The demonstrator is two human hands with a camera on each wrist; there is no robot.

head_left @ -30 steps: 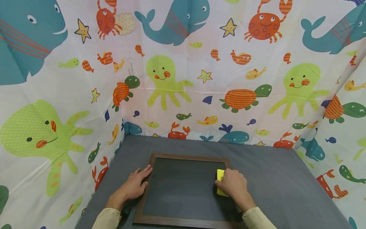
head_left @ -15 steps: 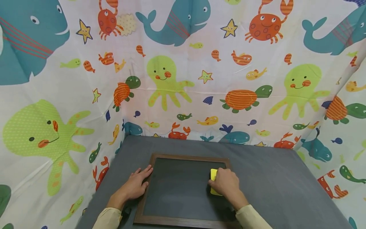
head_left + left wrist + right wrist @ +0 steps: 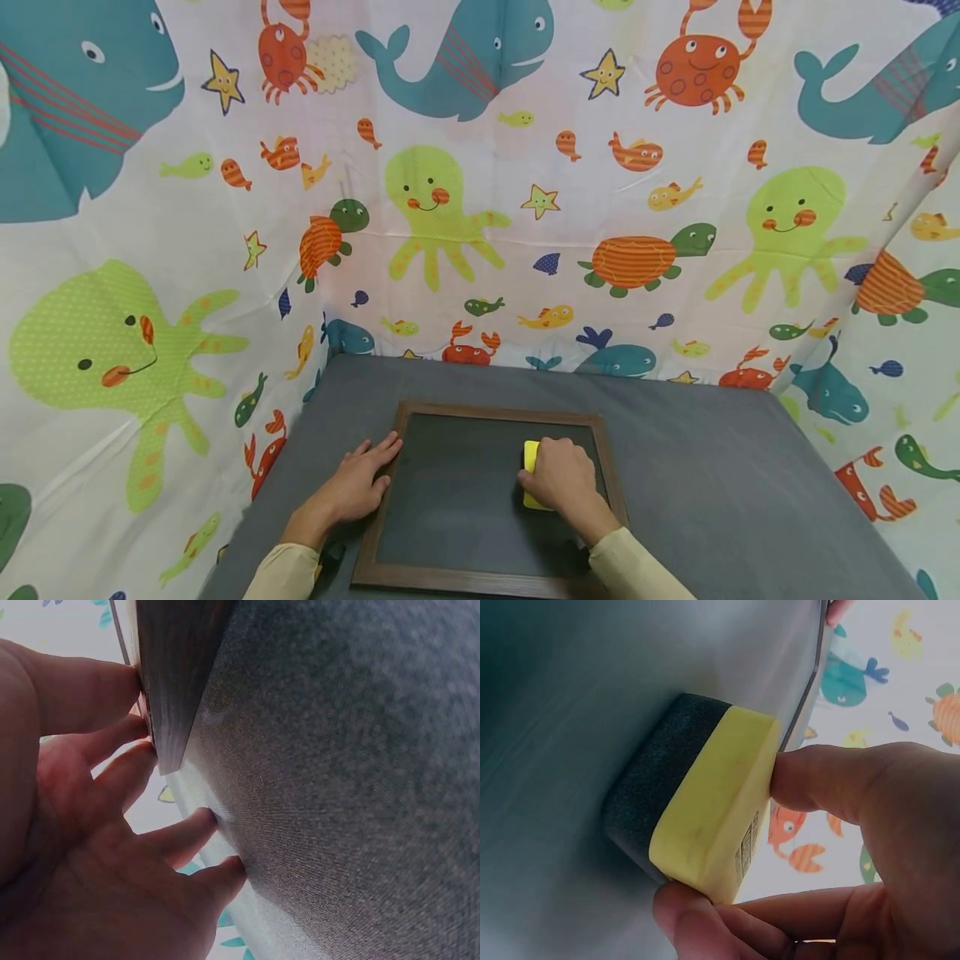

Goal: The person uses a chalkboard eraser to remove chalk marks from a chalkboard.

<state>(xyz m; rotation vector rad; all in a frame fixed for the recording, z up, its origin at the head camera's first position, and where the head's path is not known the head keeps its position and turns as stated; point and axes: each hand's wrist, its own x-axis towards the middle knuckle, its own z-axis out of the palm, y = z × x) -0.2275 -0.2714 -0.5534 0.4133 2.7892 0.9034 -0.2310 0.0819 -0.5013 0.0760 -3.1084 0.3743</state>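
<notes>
A framed chalkboard with a brown wooden frame lies flat on the grey cloth. My right hand grips a yellow chalkboard eraser right of the board's middle. In the right wrist view the eraser shows a dark felt pad set against the board surface, with thumb and fingers pinching its yellow back. My left hand rests at the frame's left edge with its fingers extended. The left wrist view has thumb and some fingertips touching the frame's side, while other fingertips touch the cloth.
The table's grey cloth spreads around the board. A white curtain printed with sea animals stands behind and on both sides. A small dark item lies partly hidden by my left wrist.
My right hand has slid left across the board with the eraser, from near the right frame edge toward the middle. The left hand has stayed in place on the frame.
</notes>
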